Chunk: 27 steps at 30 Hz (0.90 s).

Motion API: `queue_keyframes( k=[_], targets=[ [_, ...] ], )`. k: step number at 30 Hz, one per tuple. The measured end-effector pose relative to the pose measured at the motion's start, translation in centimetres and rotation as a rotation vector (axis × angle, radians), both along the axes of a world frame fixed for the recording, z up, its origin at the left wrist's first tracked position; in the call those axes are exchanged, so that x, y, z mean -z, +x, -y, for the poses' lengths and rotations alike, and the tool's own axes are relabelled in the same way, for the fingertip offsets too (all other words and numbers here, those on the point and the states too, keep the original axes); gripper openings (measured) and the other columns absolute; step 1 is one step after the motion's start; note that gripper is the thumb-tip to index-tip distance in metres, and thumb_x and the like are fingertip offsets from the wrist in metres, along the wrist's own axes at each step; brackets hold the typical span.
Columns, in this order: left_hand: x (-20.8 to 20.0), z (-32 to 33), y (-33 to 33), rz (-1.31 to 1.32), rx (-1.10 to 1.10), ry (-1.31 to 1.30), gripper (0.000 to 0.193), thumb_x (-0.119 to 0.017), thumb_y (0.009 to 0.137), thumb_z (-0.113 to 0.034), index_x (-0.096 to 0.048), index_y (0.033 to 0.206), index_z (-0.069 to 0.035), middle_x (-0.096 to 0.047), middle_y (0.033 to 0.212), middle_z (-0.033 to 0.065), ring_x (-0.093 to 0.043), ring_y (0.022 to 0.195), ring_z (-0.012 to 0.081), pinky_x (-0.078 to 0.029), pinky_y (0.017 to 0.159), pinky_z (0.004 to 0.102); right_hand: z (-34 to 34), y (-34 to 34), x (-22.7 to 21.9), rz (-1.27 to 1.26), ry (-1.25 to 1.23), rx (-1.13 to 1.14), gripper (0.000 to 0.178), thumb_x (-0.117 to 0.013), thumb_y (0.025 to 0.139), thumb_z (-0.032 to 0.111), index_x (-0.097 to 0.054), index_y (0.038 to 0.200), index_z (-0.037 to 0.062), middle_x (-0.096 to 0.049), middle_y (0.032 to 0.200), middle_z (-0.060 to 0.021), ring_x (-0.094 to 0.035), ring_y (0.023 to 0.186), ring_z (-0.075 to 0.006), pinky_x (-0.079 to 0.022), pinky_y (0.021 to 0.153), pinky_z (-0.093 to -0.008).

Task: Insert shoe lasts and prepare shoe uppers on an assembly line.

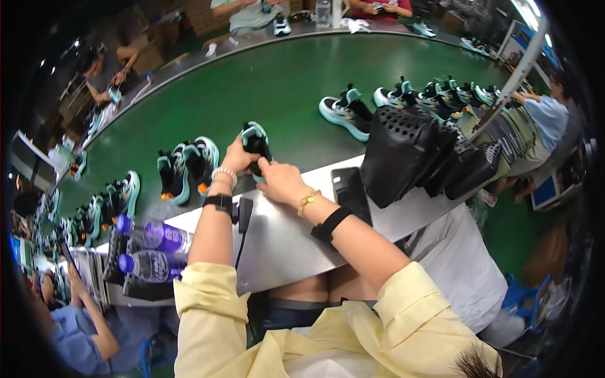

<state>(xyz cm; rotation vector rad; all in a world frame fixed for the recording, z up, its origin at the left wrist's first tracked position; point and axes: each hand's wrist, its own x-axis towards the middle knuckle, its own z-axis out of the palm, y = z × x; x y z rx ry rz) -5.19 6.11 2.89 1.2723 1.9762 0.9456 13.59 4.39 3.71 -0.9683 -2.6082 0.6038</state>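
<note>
Sleeves [211, 293], yellow and rolled, nearest of all, below a steel bench [283, 252]. To the left, two bottles [165, 236] of clear plastic, purple-capped; cannot tell how full. To the right, a black phone [351, 195] flat on the metal, beside a row of black perforated pieces [397, 157], clog-like in outline; cannot tell whether hollow, or what lies inside.

At the bench's far edge, by the green belt [271, 82], a shoe [258, 140] in black and teal, between both hands: left hand [236, 157] grasping from the left side, right hand [285, 181] with fingers pressed to the near end; cannot tell whether resting on the belt or lifted clear. Likely light, with a soft, yielding upper and a stiffer, springy sole; unlikely to break or slip, but apt to crumple at the collar under a squeeze. Best held, by the look of it, round sole and heel, leaving the mouth free.

Farther along the belt, more shoes [205, 164] in matching colours, to left and right. Across it, co-workers [252, 16] with a clear bottle [323, 14], contents too small to make out. At far left, brown boxes [148, 53], contents out of sight.
</note>
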Motion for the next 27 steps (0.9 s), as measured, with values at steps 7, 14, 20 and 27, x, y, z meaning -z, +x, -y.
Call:
queue_keyframes(
  k=[7,14,20,27],
  targets=[
    [1.7,0.2,0.1,-0.264,-0.031,0.075,0.075,-0.077,0.07,-0.006,-0.047,0.138,-0.006,-0.067,0.109,0.025,-0.071,0.085,0.0366,-0.062,0.061,0.0403,1.8,2.7,-3.0,-0.078,-0.191,-0.108,0.048,-0.063,0.09,0.03,-0.045,0.128,0.0072,-0.068,0.092,-0.0161,-0.066,0.082,-0.0347,-0.051,0.072,-0.0458],
    [1.2,3.2,0.7,-0.749,-0.272,0.724,0.065,-0.075,0.077,-0.01,-0.045,0.135,-0.004,-0.062,0.121,0.0187,-0.062,0.105,0.0399,-0.049,0.095,0.0423,7.3,17.5,-8.3,-0.453,-0.727,0.079,0.024,-0.054,0.098,0.022,-0.063,0.111,0.0036,-0.062,0.07,-0.0019,-0.053,0.059,-0.0064,-0.041,0.053,-0.0226],
    [-3.7,15.0,16.3,0.843,0.472,-0.093,0.03,-0.057,0.097,-0.028,-0.062,0.103,0.0,-0.069,0.096,0.0122,-0.068,0.091,0.0198,-0.055,0.083,0.0315,10.3,28.1,-2.5,-0.605,-0.807,0.478,0.023,-0.052,0.1,0.02,-0.066,0.105,0.0029,-0.062,0.068,0.0002,-0.05,0.053,-0.0033,-0.037,0.048,-0.0185],
    [1.3,16.4,18.1,0.908,0.3,-0.221,0.041,-0.056,0.098,-0.03,-0.055,0.124,0.002,-0.064,0.119,0.0103,-0.063,0.106,0.0204,-0.049,0.095,0.0311,12.6,26.9,-1.8,-0.664,-0.851,0.494,0.023,-0.052,0.1,0.02,-0.065,0.105,0.0023,-0.064,0.07,-0.0007,-0.051,0.053,-0.0037,-0.039,0.048,-0.0196]
  ],
)
